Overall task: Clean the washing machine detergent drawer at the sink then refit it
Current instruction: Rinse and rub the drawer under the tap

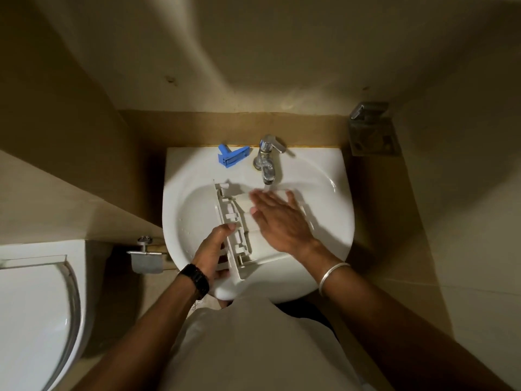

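White plastic detergent drawer (239, 221) tilted in white ceramic sink (335, 221) under chrome tap (266, 162). Left hand (214, 249) grasps its near end; right hand (279, 218) flat, fingers straight, rubbing. Wet grip may slip; drawer could knock the basin.

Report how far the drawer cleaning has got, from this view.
Done: the drawer is out and in the sink; a blue insert lies on the rim beside the tap.
In hand: the left hand grips the drawer's edge while the right hand rubs it flat-palmed below the spout.
Left: finishing the wash and refitting; the washing machine is not in view.
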A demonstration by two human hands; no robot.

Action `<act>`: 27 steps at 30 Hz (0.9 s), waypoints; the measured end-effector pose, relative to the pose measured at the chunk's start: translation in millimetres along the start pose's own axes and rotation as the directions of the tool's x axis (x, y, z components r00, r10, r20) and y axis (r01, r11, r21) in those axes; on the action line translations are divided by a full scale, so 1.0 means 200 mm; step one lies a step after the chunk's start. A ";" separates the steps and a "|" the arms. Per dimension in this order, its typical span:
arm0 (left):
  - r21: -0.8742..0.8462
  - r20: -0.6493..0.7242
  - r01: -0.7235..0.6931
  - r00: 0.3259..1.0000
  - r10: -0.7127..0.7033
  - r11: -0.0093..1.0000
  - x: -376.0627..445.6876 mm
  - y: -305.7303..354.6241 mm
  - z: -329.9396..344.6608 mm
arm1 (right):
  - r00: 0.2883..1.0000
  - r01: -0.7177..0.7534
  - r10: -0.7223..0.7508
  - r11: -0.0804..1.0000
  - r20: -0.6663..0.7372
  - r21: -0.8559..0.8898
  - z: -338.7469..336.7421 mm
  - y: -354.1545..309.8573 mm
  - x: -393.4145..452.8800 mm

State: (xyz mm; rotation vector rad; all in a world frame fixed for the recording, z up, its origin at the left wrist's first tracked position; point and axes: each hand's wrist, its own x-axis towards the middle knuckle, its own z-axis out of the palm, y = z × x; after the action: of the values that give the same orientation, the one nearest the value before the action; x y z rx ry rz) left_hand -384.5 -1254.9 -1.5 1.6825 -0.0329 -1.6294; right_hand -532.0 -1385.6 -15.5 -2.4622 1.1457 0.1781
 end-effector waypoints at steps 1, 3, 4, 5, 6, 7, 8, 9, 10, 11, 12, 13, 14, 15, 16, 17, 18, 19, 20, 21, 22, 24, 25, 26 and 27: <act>0.021 0.013 -0.033 0.999 0.033 0.999 0.00 0.01 0.00 | 0.996 -0.086 0.086 0.996 0.004 -0.009 -0.01 0.07 0.00; 0.065 0.044 -0.113 0.993 0.110 0.991 0.00 0.02 0.00 | 0.975 -0.220 0.221 0.975 0.001 -0.024 -0.01 0.16 0.00; 0.078 0.058 -0.128 0.991 0.123 0.989 0.01 0.02 0.00 | 0.973 -0.232 0.232 0.972 -0.017 -0.037 0.00 0.16 -0.01; 0.079 0.061 -0.145 0.988 0.140 0.986 0.01 0.02 0.00 | 0.978 -0.209 0.207 0.977 -0.036 -0.043 0.00 0.12 -0.01; 0.074 0.061 -0.164 0.985 0.159 0.984 0.01 0.03 0.01 | 0.985 -0.168 0.167 0.985 -0.046 -0.023 0.01 0.08 -0.01; 0.066 0.049 -0.170 0.985 0.166 0.983 0.01 0.03 0.02 | 0.992 -0.118 0.119 0.993 -0.042 0.014 0.02 0.02 -0.01; 0.054 0.025 -0.154 0.988 0.153 0.987 0.02 0.03 0.01 | 0.997 -0.066 0.067 0.997 -0.029 0.046 0.02 -0.02 -0.02; 0.043 0.004 -0.136 0.991 0.136 0.990 0.03 0.02 0.01 | 1.000 -0.018 0.019 0.998 -0.016 0.064 0.01 -0.05 -0.02; 0.036 -0.007 -0.124 0.992 0.124 0.992 0.03 0.02 0.01 | 1.000 0.010 -0.010 0.998 -0.010 0.069 0.00 -0.05 -0.01; 0.028 -0.010 -0.124 0.992 0.125 0.992 0.04 0.02 0.00 | 1.000 0.016 -0.015 0.998 -0.020 0.058 -0.01 -0.03 0.00; 0.026 -0.006 -0.130 0.991 0.131 0.991 0.05 0.02 -0.01 | 0.999 -0.010 0.012 0.999 -0.038 0.035 -0.01 0.01 0.01; 0.031 -0.002 -0.142 0.990 0.142 0.989 0.05 0.03 -0.01 | 0.996 -0.073 0.074 0.997 -0.049 0.020 0.00 0.07 0.02; 0.041 0.000 -0.160 0.987 0.160 0.986 0.06 0.03 -0.02 | 0.986 -0.158 0.159 0.987 -0.049 0.020 0.00 0.12 0.02; 0.061 0.004 -0.176 0.984 0.176 0.983 0.06 0.04 -0.02 | 0.970 -0.238 0.239 0.971 -0.046 0.024 0.00 0.16 0.01; 0.082 0.008 -0.182 0.983 0.182 0.980 0.07 0.04 -0.02 | 0.954 -0.294 0.294 0.956 -0.053 0.020 0.01 0.19 0.01; 0.087 0.008 -0.170 0.985 0.170 0.982 0.08 0.04 -0.01 | 0.945 -0.319 0.320 0.947 -0.069 0.018 0.01 0.19 0.00; 0.085 0.006 -0.150 0.989 0.150 0.985 0.11 0.04 -0.02 | 0.944 -0.319 0.320 0.948 -0.079 0.026 0.02 0.16 0.00; 0.079 -0.003 -0.130 0.991 0.130 0.988 0.12 0.04 -0.01 | 0.952 -0.293 0.295 0.955 -0.077 0.044 0.02 0.11 0.00; 0.082 -0.013 -0.117 0.993 0.119 0.990 0.13 0.04 -0.01 | 0.967 -0.245 0.248 0.968 -0.063 0.062 0.02 0.05 0.01; 0.079 -0.018 -0.111 0.993 0.113 0.991 0.15 0.03 -0.01 | 0.982 -0.181 0.185 0.980 -0.046 0.077 0.02 -0.01 0.01; 0.081 -0.022 -0.105 0.994 0.107 0.991 0.17 0.03 0.00 | 0.993 -0.112 0.115 0.990 -0.030 0.089 0.03 -0.07 0.00; 0.082 -0.027 -0.103 0.994 0.106 0.991 0.18 0.04 0.00 | 1.000 -0.025 0.027 0.994 -0.011 0.109 0.04 -0.11 0.00; 0.072 -0.027 -0.097 0.995 0.099 0.993 0.18 0.03 0.00 | 1.000 -0.020 0.021 0.995 -0.017 0.097 0.04 -0.09 0.00; 0.064 -0.014 -0.096 0.995 0.097 0.993 0.18 0.04 -0.01 | 0.999 -0.041 0.043 0.997 -0.028 0.069 0.04 -0.05 0.00; 0.068 -0.010 -0.090 0.996 0.091 0.994 0.19 0.04 -0.02 | 0.995 -0.086 0.087 0.996 -0.038 0.038 0.04 0.00 0.00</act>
State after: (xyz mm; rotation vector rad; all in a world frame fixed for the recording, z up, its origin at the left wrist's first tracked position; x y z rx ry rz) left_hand -371.2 -1277.6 -30.0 1.7175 -0.1571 -1.5645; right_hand -531.4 -1382.8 -23.2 -2.3962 1.2619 0.1331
